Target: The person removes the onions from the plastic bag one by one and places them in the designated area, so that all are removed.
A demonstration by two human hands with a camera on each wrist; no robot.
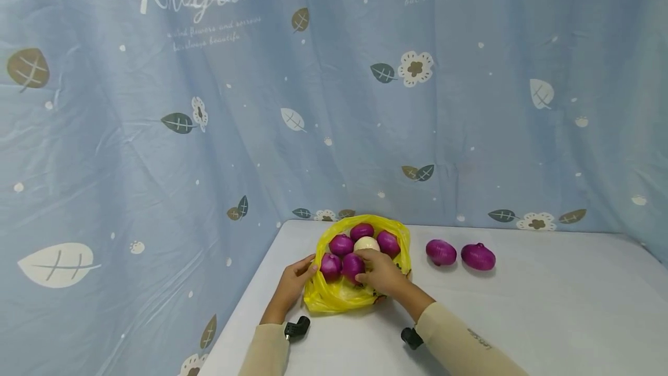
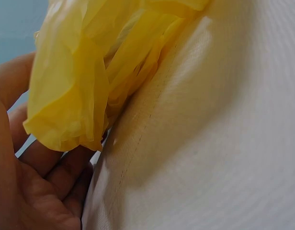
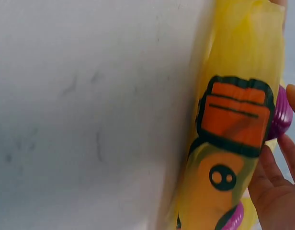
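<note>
A yellow plastic bag (image 1: 334, 302) lies with its mouth spread wide, holding several purple onions (image 1: 341, 245) and one white onion (image 1: 367, 243). At the bag's left rim, my left hand (image 1: 292, 286) grips the plastic between thumb and fingers; its palm shows below the crumpled edge in the left wrist view. My right hand (image 1: 383, 274) reaches over the right side of the bag and holds a purple onion (image 1: 352, 267) at the front of the group. From the right wrist, that onion (image 3: 282, 115) peeks out behind the printed side of the bag, between thumb and fingers.
Two more purple onions, one (image 1: 440, 252) nearer the bag and one (image 1: 478, 256) farther right, sit on the white table (image 1: 548, 295). A blue patterned curtain (image 1: 355, 132) hangs behind and along the left side. Black devices (image 1: 297, 328) are strapped at both wrists.
</note>
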